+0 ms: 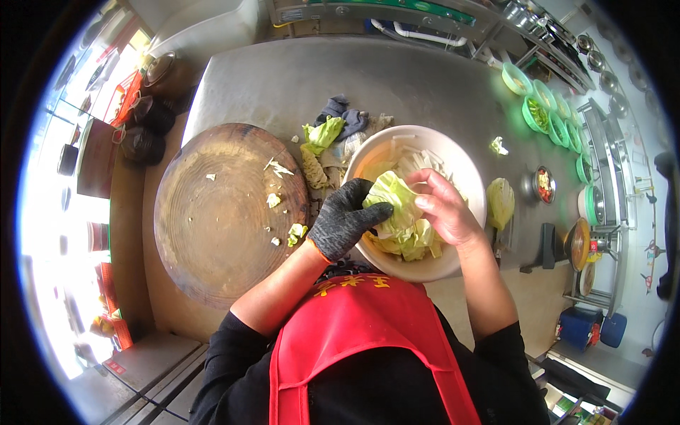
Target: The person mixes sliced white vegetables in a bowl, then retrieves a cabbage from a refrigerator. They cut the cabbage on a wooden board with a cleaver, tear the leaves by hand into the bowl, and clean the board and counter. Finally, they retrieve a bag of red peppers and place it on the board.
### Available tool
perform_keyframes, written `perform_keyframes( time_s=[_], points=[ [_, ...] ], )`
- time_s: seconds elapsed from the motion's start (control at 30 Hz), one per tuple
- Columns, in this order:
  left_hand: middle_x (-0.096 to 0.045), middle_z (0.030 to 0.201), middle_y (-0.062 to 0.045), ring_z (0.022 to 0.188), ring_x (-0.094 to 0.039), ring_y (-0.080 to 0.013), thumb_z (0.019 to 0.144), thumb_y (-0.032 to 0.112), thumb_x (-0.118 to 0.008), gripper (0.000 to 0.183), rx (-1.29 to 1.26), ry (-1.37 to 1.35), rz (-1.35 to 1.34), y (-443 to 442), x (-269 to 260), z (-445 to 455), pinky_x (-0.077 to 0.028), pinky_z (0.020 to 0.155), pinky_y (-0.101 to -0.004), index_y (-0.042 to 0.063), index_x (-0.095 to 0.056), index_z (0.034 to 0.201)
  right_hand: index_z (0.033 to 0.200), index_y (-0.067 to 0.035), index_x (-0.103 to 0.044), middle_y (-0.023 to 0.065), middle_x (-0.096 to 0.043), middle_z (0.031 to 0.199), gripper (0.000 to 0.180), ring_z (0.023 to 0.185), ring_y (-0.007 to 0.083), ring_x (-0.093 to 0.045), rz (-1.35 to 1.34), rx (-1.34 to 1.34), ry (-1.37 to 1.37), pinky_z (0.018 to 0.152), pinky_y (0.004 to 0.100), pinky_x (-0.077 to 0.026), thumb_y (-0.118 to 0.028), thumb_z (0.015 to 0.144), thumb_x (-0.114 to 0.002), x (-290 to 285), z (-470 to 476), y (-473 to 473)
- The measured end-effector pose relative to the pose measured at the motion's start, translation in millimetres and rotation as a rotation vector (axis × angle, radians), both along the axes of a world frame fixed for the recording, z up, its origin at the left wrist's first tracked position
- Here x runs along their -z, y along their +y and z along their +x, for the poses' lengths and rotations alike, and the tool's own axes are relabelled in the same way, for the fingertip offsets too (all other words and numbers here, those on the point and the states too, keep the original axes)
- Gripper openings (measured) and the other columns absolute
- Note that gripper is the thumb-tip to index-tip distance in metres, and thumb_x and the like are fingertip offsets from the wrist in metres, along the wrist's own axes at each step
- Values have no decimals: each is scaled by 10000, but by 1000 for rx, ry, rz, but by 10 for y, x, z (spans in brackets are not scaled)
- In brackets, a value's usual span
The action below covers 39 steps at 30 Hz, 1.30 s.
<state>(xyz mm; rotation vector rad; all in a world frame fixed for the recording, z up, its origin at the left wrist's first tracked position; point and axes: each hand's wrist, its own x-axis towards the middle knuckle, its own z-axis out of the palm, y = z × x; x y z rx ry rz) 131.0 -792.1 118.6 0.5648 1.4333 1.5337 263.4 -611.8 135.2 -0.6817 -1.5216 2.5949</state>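
My left hand (348,215), in a dark grey knit glove, pinches a pale green cabbage leaf (394,199) between thumb and fingers. The bare fingers of my right hand (443,207) hold the leaf's other side. Both hands are over a large white bowl (475,191), which holds torn cabbage pieces (411,241) near me and pale cut strips (422,159) at the far side. Left of the bowl lies a round wooden chopping block (228,212) with small cabbage scraps on it.
Dark cloths (350,119) and loose cabbage leaves (324,133) lie between block and bowl. Right of the bowl are a cabbage piece (500,203), a small metal bowl (545,184) with chopped food and several green bowls (536,114). These stand on the metal table (265,79).
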Motion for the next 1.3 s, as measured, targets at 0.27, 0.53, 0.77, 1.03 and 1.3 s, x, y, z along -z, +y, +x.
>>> perform_keyframes(
  time_s=[0.27,0.53,0.77,1.03,1.3],
  points=[
    [-686,941,-71,794,-656,-148,934,188,-702,274,-5,1,-39,113,30,34,-553,680,-338,-12,-629,1105,1158,-9,-631,0,-673,1055,277,963,65,-613,296,-20,31,828,234,-529,-43,902,-730,69,-80,-70],
    [-678,799,-197,707,-693,-331,881,172,-703,175,-169,726,-25,163,83,110,-550,648,-409,42,-640,980,1104,-61,-666,38,-686,978,196,764,120,-644,64,542,173,628,260,-546,-94,916,-712,123,-149,141],
    [-712,999,-187,828,-712,-316,855,226,-781,398,-52,1044,-63,112,125,85,-573,750,-389,7,-659,1164,1246,-1,-621,134,-622,1280,420,1141,223,-618,513,72,40,992,380,-509,-177,892,-761,-85,264,701],
    [-700,908,-163,772,-697,-321,873,155,-704,257,-104,840,48,145,120,108,-561,699,-397,29,-668,1094,1126,-83,-657,174,-595,1295,425,1248,335,-546,1848,-433,-258,1053,428,-441,44,721,-672,290,557,803],
    [-729,952,-116,841,-707,-167,899,99,-723,336,37,716,-47,122,148,211,-566,777,-323,3,-631,1207,1255,-113,-607,104,-609,1208,635,1120,323,-581,1912,-475,-92,960,424,-475,-47,650,-791,429,595,806]
  ],
)
